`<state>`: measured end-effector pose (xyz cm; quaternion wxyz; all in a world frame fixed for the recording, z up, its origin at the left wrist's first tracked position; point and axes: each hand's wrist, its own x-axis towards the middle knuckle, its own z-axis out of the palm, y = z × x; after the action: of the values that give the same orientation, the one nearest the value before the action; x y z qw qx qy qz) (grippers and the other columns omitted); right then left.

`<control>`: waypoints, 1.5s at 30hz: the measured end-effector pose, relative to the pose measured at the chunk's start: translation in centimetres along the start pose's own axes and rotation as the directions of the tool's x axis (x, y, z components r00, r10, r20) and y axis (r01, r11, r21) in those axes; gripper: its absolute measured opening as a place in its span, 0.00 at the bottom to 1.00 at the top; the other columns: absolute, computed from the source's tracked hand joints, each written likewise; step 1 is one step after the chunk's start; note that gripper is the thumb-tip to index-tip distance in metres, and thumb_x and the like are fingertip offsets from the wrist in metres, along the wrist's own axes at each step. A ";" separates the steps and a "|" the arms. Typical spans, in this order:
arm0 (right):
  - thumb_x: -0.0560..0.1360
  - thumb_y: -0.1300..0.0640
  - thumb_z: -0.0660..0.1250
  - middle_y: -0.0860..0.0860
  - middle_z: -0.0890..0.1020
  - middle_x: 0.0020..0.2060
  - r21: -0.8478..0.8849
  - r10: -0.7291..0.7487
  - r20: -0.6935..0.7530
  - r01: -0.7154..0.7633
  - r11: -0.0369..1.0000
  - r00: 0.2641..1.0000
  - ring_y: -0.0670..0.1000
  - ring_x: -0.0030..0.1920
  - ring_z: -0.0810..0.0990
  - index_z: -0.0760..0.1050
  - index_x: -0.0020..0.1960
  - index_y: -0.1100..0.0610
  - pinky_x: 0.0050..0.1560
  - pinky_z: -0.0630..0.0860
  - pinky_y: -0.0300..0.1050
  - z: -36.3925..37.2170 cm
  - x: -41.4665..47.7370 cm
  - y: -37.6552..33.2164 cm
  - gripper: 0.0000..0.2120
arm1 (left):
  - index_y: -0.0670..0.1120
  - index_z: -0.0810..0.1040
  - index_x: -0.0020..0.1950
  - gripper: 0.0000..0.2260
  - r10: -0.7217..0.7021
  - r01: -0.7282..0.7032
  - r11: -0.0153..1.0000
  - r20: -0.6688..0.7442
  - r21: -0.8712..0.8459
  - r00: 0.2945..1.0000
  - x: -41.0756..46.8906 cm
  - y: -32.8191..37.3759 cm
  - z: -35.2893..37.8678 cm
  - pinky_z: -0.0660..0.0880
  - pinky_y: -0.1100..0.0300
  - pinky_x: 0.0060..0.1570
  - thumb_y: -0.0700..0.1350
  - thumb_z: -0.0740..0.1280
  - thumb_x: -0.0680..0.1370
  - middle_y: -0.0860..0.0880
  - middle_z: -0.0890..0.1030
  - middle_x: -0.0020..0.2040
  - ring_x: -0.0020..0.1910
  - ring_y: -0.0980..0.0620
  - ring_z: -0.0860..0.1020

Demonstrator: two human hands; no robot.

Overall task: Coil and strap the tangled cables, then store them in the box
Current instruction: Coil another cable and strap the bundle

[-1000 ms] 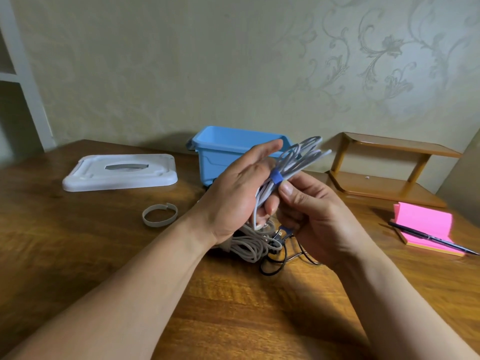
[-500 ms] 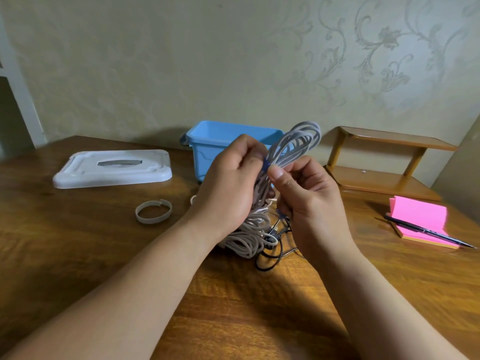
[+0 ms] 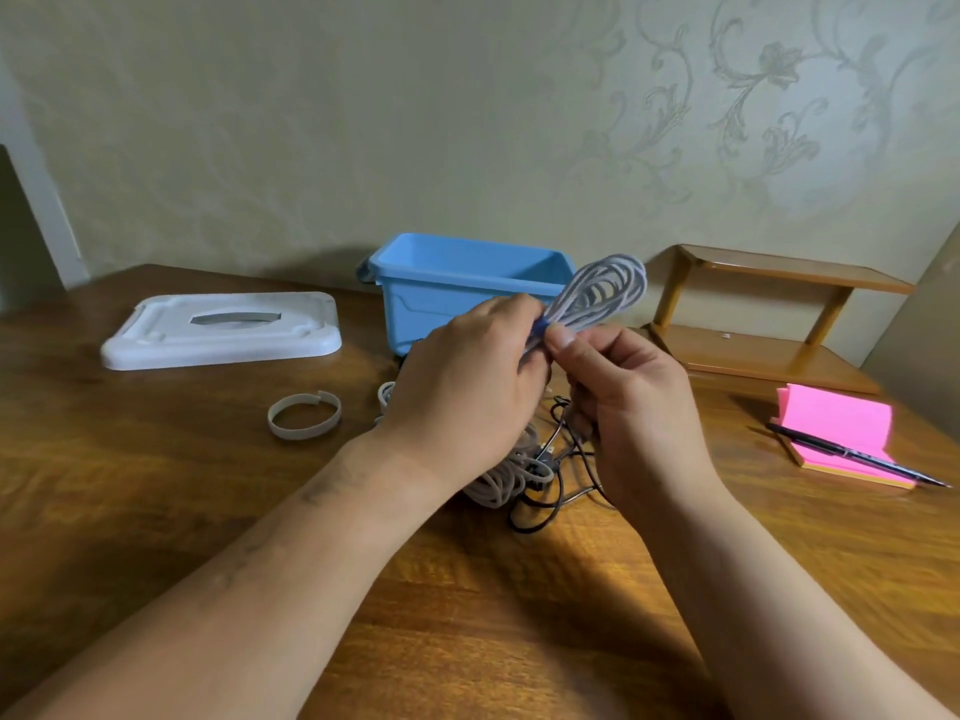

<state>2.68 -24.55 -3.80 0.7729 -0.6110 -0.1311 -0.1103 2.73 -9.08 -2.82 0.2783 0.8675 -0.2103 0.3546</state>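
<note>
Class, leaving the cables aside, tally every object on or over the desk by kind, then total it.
Straps: 2, blue strap, grey strap
Box: 1
Lid: 1
Shelf: 1
Notepad: 1
Pen: 1
Total: 7

Standing here, I can't read any writing, brand or number. The blue box (image 3: pixel 441 304) in the middle of the frame, the white lid (image 3: pixel 218 330) at the left and the pink notepad (image 3: pixel 836 428) at the right all show plain surfaces. Any marking on the pen (image 3: pixel 857 454) lying across the pad is too small to tell.
</note>
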 end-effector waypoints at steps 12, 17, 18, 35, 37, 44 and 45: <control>0.83 0.58 0.70 0.45 0.82 0.35 -0.248 -0.253 0.073 0.263 0.932 0.965 0.40 0.31 0.74 0.82 0.47 0.56 0.34 0.70 0.32 -0.4 0.2 0.0 0.06 | 0.50 0.82 0.58 0.15 -0.125 0.295 0.825 0.353 -0.483 0.927 0.3 -1.0 -2.1 0.83 0.34 0.48 0.57 0.63 0.82 0.45 0.83 0.46 0.48 0.40 0.82; 0.83 0.58 0.70 0.42 0.81 0.33 -0.269 -0.241 0.058 0.248 0.931 0.969 0.40 0.31 0.74 0.83 0.47 0.54 0.34 0.70 0.31 -0.5 0.3 0.1 0.07 | 0.48 0.82 0.57 0.13 -0.201 0.306 0.816 0.256 -0.490 0.945 0.0 -0.4 -0.9 0.82 0.36 0.46 0.55 0.62 0.85 0.42 0.84 0.46 0.47 0.41 0.82; 0.83 0.58 0.70 0.43 0.82 0.34 -0.261 -0.232 0.058 0.239 0.935 0.971 0.40 0.31 0.74 0.83 0.48 0.54 0.35 0.70 0.32 -0.5 0.4 0.1 0.06 | 0.49 0.82 0.58 0.12 -0.214 0.312 0.814 0.246 -0.491 0.945 0.0 -0.3 -0.7 0.82 0.38 0.47 0.53 0.62 0.87 0.43 0.84 0.47 0.47 0.43 0.82; 0.79 0.52 0.71 0.58 0.77 0.39 -0.090 -0.148 0.109 0.158 0.983 0.983 0.48 0.31 0.66 0.81 0.48 0.57 0.30 0.63 0.44 -0.3 0.5 0.5 0.08 | 0.42 0.77 0.48 0.19 -0.225 0.319 0.855 0.262 -0.409 0.939 0.2 0.0 -1.4 0.74 0.42 0.38 0.53 0.58 0.89 0.52 0.74 0.31 0.32 0.51 0.73; 0.78 0.50 0.73 0.55 0.77 0.38 -0.037 -0.135 0.138 0.141 0.989 0.981 0.47 0.30 0.67 0.79 0.48 0.57 0.30 0.65 0.41 -0.2 0.7 0.6 0.11 | 0.41 0.75 0.47 0.20 -0.222 0.331 0.819 0.274 -0.469 0.936 0.1 0.1 -1.5 0.72 0.45 0.36 0.56 0.58 0.88 0.52 0.73 0.32 0.32 0.51 0.73; 0.82 0.53 0.66 0.48 0.80 0.33 0.074 -0.108 0.246 0.092 0.993 0.963 0.42 0.25 0.71 0.78 0.57 0.61 0.28 0.61 0.38 0.1 0.3 -0.3 0.11 | 0.47 0.81 0.51 0.16 -0.184 0.387 0.602 0.351 -0.698 0.918 -0.1 0.9 -2.2 0.73 0.51 0.36 0.51 0.57 0.90 0.46 0.76 0.36 0.34 0.47 0.76; 0.82 0.53 0.64 0.46 0.79 0.31 0.050 -0.113 0.276 0.103 0.993 0.955 0.41 0.25 0.71 0.79 0.57 0.60 0.28 0.58 0.39 0.0 0.1 -0.5 0.12 | 0.50 0.82 0.49 0.17 -0.182 0.376 0.622 0.340 -0.687 0.923 -0.1 1.0 -2.4 0.76 0.52 0.38 0.50 0.57 0.90 0.46 0.79 0.36 0.35 0.48 0.78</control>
<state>2.58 -24.67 -3.28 0.7501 -0.5988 -0.2733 -0.0632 0.95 -8.31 -1.12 0.6309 0.7364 -0.2293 0.0842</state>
